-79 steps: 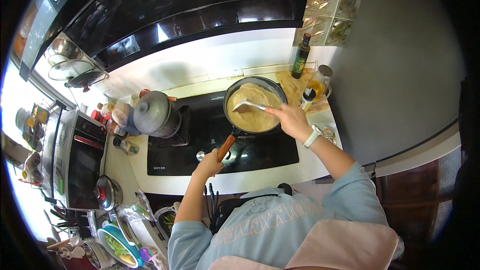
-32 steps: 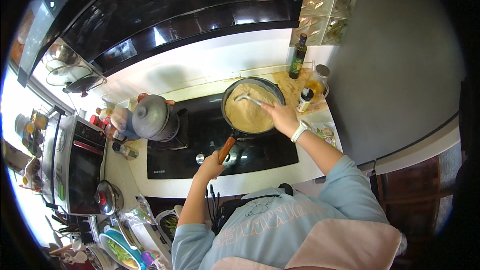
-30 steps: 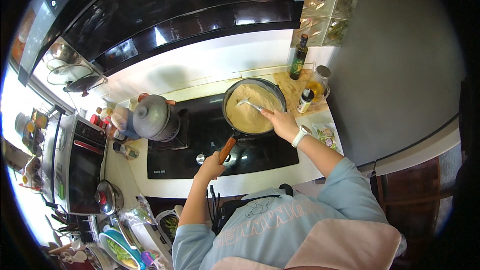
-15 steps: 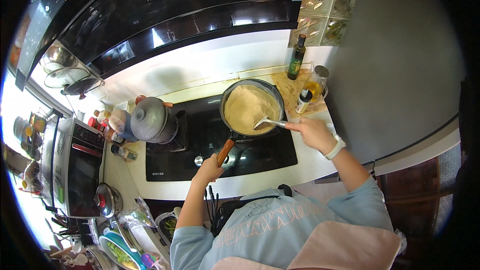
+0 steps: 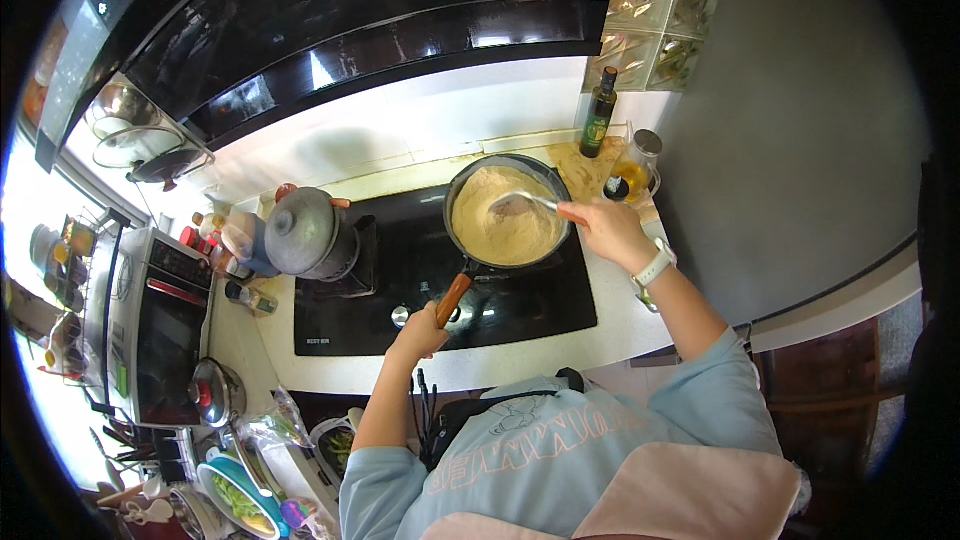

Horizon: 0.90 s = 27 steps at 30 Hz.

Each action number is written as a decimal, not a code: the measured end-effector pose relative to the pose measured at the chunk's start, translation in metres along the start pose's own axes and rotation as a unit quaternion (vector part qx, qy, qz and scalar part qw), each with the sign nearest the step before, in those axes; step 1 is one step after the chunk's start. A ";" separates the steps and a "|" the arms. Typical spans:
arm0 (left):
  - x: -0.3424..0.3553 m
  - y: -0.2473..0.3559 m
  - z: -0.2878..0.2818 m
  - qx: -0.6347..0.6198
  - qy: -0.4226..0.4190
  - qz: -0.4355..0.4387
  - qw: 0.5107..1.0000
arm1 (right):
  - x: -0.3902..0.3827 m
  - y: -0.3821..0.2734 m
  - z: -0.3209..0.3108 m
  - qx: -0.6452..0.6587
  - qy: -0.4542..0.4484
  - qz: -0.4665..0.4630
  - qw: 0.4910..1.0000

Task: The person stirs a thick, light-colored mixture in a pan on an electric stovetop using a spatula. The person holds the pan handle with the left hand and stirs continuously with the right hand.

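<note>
A dark frying pan (image 5: 449, 215) stands on the right side of the black cooktop, filled with a pale yellow, powdery heap (image 5: 500, 230) that looks like flour. Its wooden handle points toward me, and my left hand (image 5: 418, 333) is closed around the end of it. My right hand (image 5: 612, 232) grips a metal spatula (image 5: 540, 201) by its wooden handle, coming in from the right. The spatula's blade lies in the powder near the pan's middle, partly covered by it.
A lidded grey pot (image 5: 312, 235) sits on the left burner of the cooktop (image 5: 420, 285). At the back right stand a dark green bottle (image 5: 598, 115), a glass oil jug (image 5: 640, 165) and a black-capped jar (image 5: 615, 189). A microwave (image 5: 165, 330) is on the left; a range hood (image 5: 400, 0) hangs above.
My right hand has moved up slightly, carrying the spatula blade from the pan's near right edge to the middle of the powder. My left hand still holds the pan handle.
</note>
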State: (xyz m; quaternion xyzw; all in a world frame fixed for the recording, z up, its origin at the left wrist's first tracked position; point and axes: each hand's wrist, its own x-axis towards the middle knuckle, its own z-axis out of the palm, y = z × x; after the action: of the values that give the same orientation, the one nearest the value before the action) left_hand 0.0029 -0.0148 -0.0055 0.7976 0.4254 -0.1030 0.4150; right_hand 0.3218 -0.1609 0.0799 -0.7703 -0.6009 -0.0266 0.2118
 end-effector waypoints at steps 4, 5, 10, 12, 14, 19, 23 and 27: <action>0.002 -0.001 0.001 -0.004 0.001 -0.008 1.000 | 0.038 -0.007 0.002 -0.041 -0.003 -0.030 0.999; 0.001 -0.001 0.001 -0.001 0.005 0.000 1.000 | 0.049 -0.008 0.006 -0.055 -0.024 -0.020 0.998; -0.003 0.006 -0.002 -0.003 0.004 -0.005 1.000 | 0.097 -0.014 0.034 -0.173 -0.057 -0.038 0.983; -0.005 0.008 -0.002 0.005 0.003 -0.001 1.000 | 0.110 -0.012 0.036 -0.212 -0.103 -0.016 0.972; -0.006 0.008 -0.003 0.008 0.003 -0.001 1.000 | 0.122 -0.004 0.027 -0.185 -0.176 0.038 0.966; -0.003 0.007 -0.002 0.007 -0.003 -0.013 1.000 | 0.139 0.036 -0.007 -0.079 -0.379 0.176 0.905; -0.002 0.007 -0.003 0.008 -0.003 -0.005 1.000 | 0.120 0.074 -0.016 0.096 -0.441 0.334 0.828; -0.001 0.005 -0.009 0.025 -0.005 0.003 1.000 | 0.090 0.100 0.004 0.217 -0.488 0.375 0.758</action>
State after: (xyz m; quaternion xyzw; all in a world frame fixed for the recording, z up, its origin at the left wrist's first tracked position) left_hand 0.0046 -0.0106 0.0036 0.8085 0.4185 -0.1166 0.3970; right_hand 0.4393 -0.0955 0.0740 -0.7760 -0.2755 0.5656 0.0444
